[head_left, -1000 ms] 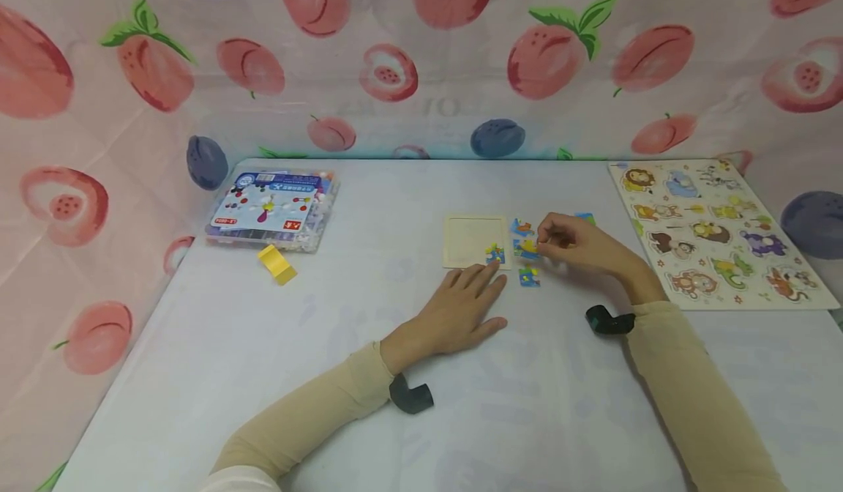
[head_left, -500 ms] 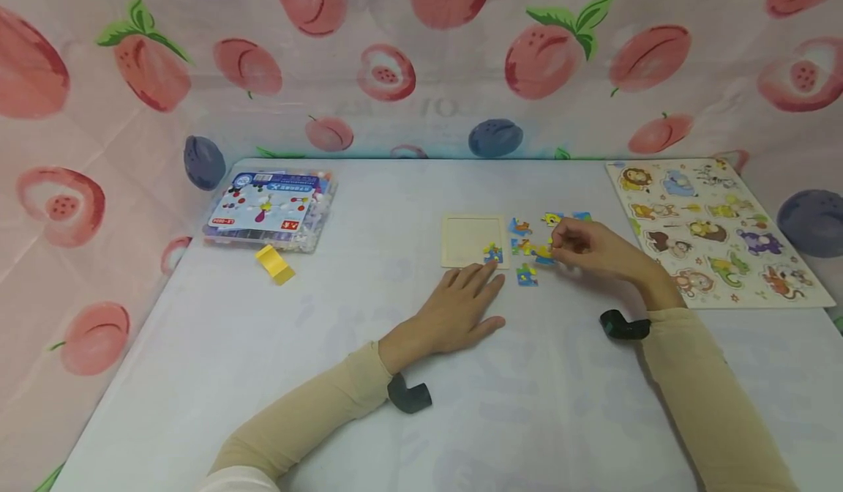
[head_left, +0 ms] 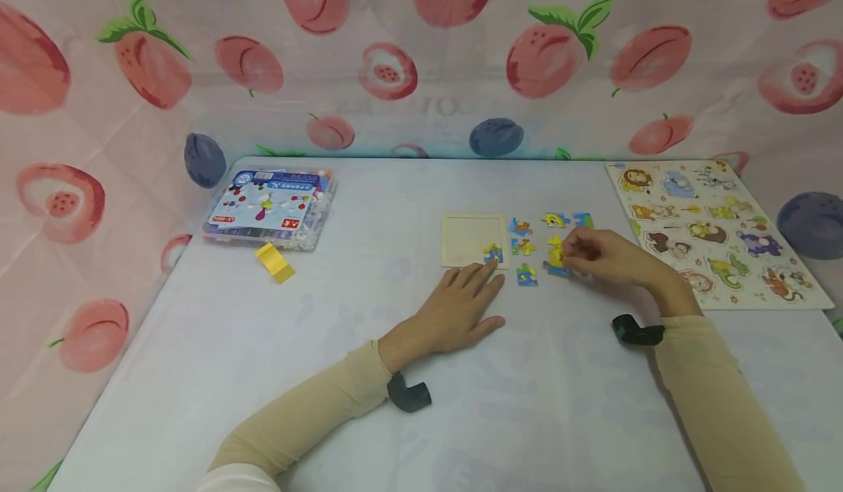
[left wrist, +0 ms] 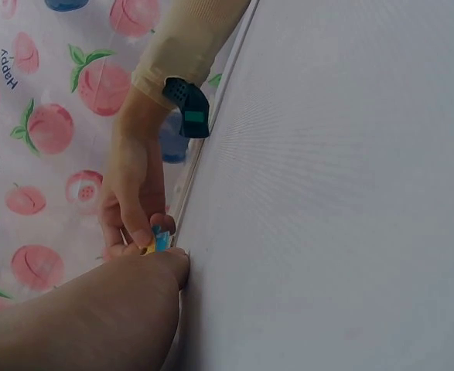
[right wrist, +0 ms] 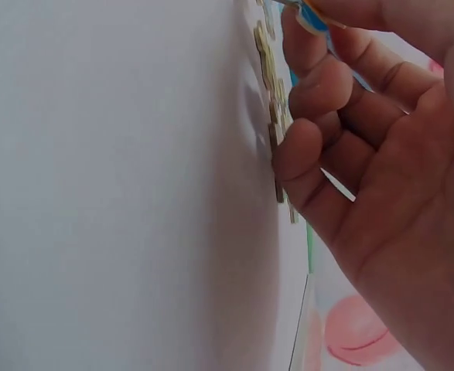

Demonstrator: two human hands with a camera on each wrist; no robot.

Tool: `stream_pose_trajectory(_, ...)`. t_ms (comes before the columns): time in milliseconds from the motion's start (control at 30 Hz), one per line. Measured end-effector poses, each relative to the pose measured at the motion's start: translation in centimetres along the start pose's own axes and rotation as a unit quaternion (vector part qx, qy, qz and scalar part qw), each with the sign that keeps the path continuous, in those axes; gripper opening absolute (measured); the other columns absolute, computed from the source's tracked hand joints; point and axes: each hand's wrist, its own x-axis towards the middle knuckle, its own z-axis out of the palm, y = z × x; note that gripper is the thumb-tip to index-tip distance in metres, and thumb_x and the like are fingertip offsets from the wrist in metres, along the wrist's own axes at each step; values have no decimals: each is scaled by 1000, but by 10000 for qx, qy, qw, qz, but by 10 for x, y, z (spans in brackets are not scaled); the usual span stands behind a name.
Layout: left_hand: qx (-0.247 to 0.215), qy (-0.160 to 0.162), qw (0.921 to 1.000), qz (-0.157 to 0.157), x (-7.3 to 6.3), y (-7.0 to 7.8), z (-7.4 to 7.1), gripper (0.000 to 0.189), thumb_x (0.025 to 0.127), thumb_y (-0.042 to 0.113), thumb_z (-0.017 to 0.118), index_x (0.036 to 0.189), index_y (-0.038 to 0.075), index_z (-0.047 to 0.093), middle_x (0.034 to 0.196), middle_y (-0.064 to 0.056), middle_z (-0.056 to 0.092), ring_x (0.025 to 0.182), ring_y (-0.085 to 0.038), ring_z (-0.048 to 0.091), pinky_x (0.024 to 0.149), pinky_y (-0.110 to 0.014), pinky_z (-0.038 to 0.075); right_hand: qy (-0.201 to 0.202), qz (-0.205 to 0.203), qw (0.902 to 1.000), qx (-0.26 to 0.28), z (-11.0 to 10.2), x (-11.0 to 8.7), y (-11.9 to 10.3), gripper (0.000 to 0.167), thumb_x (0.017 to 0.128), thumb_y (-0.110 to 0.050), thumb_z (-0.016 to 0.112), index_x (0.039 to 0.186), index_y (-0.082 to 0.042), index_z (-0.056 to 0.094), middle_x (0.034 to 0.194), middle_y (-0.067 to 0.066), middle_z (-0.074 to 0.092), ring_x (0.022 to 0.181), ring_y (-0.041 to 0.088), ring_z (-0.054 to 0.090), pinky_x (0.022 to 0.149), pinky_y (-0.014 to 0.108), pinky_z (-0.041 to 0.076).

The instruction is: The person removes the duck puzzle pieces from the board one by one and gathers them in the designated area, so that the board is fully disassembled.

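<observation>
My right hand (head_left: pixel 602 261) pinches a blue and yellow jigsaw piece (head_left: pixel 557 268) between thumb and fingers, low over the table. In the right wrist view the held piece (right wrist: pixel 312 17) is cut off by the top edge. Several loose jigsaw pieces (head_left: pixel 527 275) lie left of and beyond this hand. My left hand (head_left: pixel 454 310) rests on the table, fingers spread, fingertips at the near edge of a square wooden puzzle tray (head_left: pixel 448 239). One jigsaw piece (head_left: pixel 493 251) sits in the tray's near right corner, close to the left fingertips.
An animal puzzle board (head_left: pixel 665 221) lies at the back right, partly behind the right wrist. A clear plastic case (head_left: pixel 266 210) with a printed label stands at the back left. A folded yellow strip (head_left: pixel 275 263) lies before it. A fruit-print cloth (head_left: pixel 421 60) hangs behind the table.
The right hand has shifted right and slightly nearer with the jigsaw piece, uncovering other pieces on the table. The left hand has stayed in place.
</observation>
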Motion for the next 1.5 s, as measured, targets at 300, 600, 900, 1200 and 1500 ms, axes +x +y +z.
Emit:
stream_pose_trajectory(300, 7, -22, 10000, -7, 0, 0, 0, 66, 98, 54, 32, 150, 15, 26, 159, -7, 16, 142, -22, 22, 114, -42, 21, -197, 25, 9998, -79, -4, -6, 2, 10, 91, -17, 64, 96, -9, 59, 89, 4, 61, 80, 13, 52, 70, 21, 44)
stream_pose_trajectory(600, -11, -13, 10000, 16, 0, 0, -1, 66, 98, 54, 32, 150, 14, 26, 159, -8, 16, 142, -23, 22, 113, -42, 22, -265, 289, 9991, -146, -2, -7, 0, 12, 91, -20, 63, 98, -10, 60, 89, 4, 62, 79, 13, 53, 70, 21, 44)
stream_pose_trajectory(900, -16, -50, 10000, 5, 1, -1, 0, 66, 98, 54, 31, 150, 15, 25, 159, -8, 15, 143, -23, 22, 113, -42, 22, -164, 323, 9985, -419, 2, -4, 1, 12, 92, -20, 62, 98, -10, 61, 88, 3, 60, 78, 10, 50, 68, 21, 42)
stream_pose_trajectory(1200, -41, 7, 10000, 59, 0, 0, -1, 66, 98, 55, 32, 150, 15, 26, 159, -7, 17, 142, -23, 23, 113, -42, 23, -106, 372, 9979, -528, 3, -5, -3, 13, 94, -23, 58, 99, -11, 61, 90, 3, 61, 80, 10, 52, 70, 20, 43)
stream_pose_trajectory(1500, -202, 90, 9998, -1, 3, -5, 2, 65, 97, 56, 33, 150, 19, 27, 159, -2, 19, 140, -21, 24, 110, -41, 26, 208, 185, 9972, -700, 8, 1, -12, 14, 96, -24, 56, 102, -13, 60, 91, 2, 59, 82, 13, 52, 71, 22, 44)
